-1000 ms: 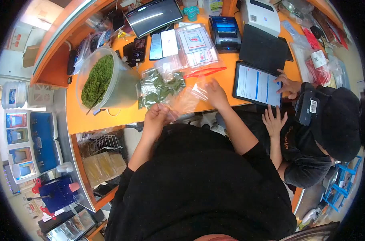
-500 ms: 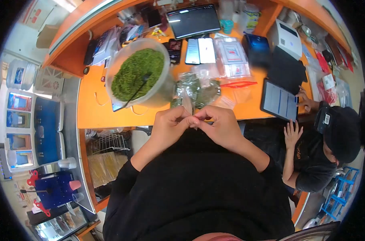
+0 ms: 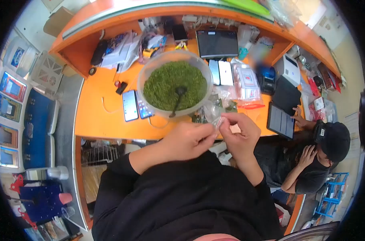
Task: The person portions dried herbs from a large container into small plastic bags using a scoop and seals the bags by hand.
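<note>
Both hands are together at the table's front edge, just below a large translucent tub [image 3: 141,86] of chopped green leaves [image 3: 166,82]. A dark spoon [image 3: 179,94] stands in the leaves. My left hand [image 3: 190,138] is closed in a pinch at the edge of a clear plastic bag [image 3: 213,110]. My right hand [image 3: 242,130] pinches the same bag from the other side, thumb against forefinger. Its contents cannot be made out. Small clear bags with green contents [image 3: 230,106] lie just behind, partly hidden by my hands and the tub.
Two phones [image 3: 130,105] lie left of the tub, with a cable near them. Behind stand a dark screen [image 3: 217,44], more phones [image 3: 225,73] and packs of plastic bags [image 3: 246,82]. At right a co-worker [image 3: 311,156] sits with one hand at a tablet [image 3: 280,120].
My view has shifted, so the tub sits further right in it. My hands have moved apart slightly, the bag still between them. The co-worker's lower hand has risen from the tablet to the head.
</note>
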`<control>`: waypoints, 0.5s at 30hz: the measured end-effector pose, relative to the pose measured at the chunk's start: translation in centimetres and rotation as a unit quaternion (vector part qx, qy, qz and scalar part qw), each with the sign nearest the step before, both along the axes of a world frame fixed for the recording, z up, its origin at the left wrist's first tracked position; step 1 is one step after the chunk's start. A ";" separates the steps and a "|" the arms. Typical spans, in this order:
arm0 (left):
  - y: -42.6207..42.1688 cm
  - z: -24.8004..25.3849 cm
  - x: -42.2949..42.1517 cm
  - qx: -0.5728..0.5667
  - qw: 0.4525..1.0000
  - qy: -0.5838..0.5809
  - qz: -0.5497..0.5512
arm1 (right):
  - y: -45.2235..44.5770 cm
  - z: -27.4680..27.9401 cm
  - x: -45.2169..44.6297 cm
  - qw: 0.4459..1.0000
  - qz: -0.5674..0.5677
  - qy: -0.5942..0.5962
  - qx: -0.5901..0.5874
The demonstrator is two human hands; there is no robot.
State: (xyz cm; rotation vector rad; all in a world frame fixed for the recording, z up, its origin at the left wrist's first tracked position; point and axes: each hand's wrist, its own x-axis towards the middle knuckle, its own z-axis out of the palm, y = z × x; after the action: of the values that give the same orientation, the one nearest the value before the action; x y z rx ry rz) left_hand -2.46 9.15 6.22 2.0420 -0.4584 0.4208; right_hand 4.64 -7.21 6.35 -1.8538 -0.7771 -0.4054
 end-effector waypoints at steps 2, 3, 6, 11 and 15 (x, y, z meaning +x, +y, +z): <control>1.7 1.4 -0.4 -0.002 1.000 0.030 0.006 | 0.7 -0.1 -0.5 0.992 0.024 -0.126 -0.024; 2.7 2.3 -0.7 -0.002 0.999 0.047 0.009 | 0.9 0.0 -0.7 0.981 0.035 -0.186 -0.036; 5.6 4.2 -1.0 0.107 0.993 0.004 0.054 | 2.2 2.3 -2.4 0.949 0.137 -0.211 -0.189; 8.9 6.4 -2.0 0.134 0.989 0.070 -0.002 | 3.8 5.0 -4.8 0.945 0.204 -0.200 -0.158; 10.2 3.3 -2.4 -0.023 0.910 0.142 -0.390 | 4.6 4.3 -5.4 0.940 0.249 -0.149 -0.179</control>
State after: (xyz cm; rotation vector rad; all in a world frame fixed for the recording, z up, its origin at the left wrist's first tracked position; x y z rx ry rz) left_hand -4.84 19.39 9.47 1.6602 -1.0046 -0.3449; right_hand -0.78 -2.66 10.62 -1.8539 -1.5706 -0.2276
